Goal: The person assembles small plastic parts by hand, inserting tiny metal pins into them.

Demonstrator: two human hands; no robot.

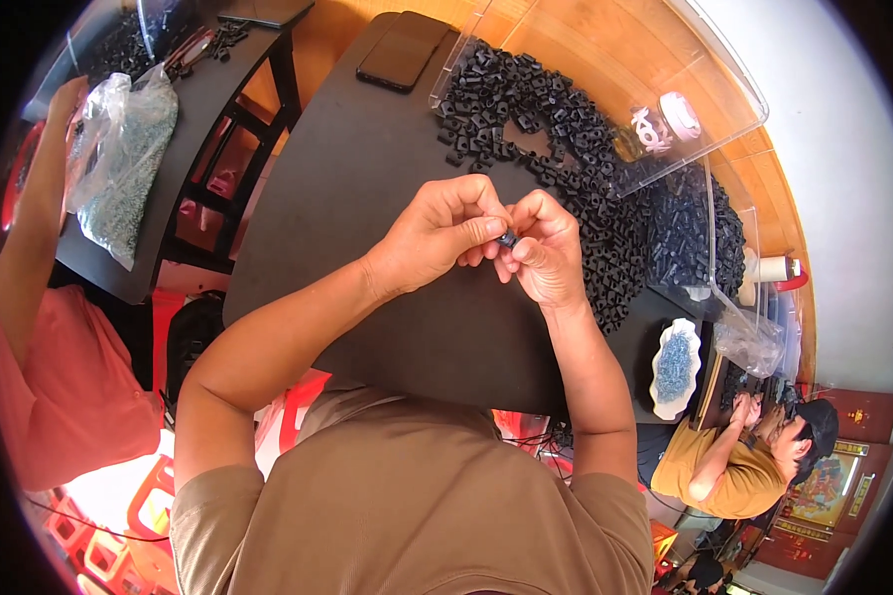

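A small black plastic part (pixel 507 239) is pinched between my two hands above the dark table (pixel 367 198). My left hand (pixel 442 230) grips it from the left with thumb and fingertips. On its other side my right hand (pixel 546 250) holds it between thumb and bent fingers. The fingertips cover most of the part, so its exact kind does not show. Just beyond and to the right of my hands spreads a big heap of small black plastic pieces (pixel 590 188), some spilling out of a clear plastic bin (pixel 655 188).
A phone (pixel 405 52) lies at the table's far edge. On the right, a white scalloped dish (pixel 662 402) holds small bluish pieces; a second clear bin (pixel 709 233) holds black parts. People work at both sides; a clear bag of small pieces (pixel 124 183) rests on the left table.
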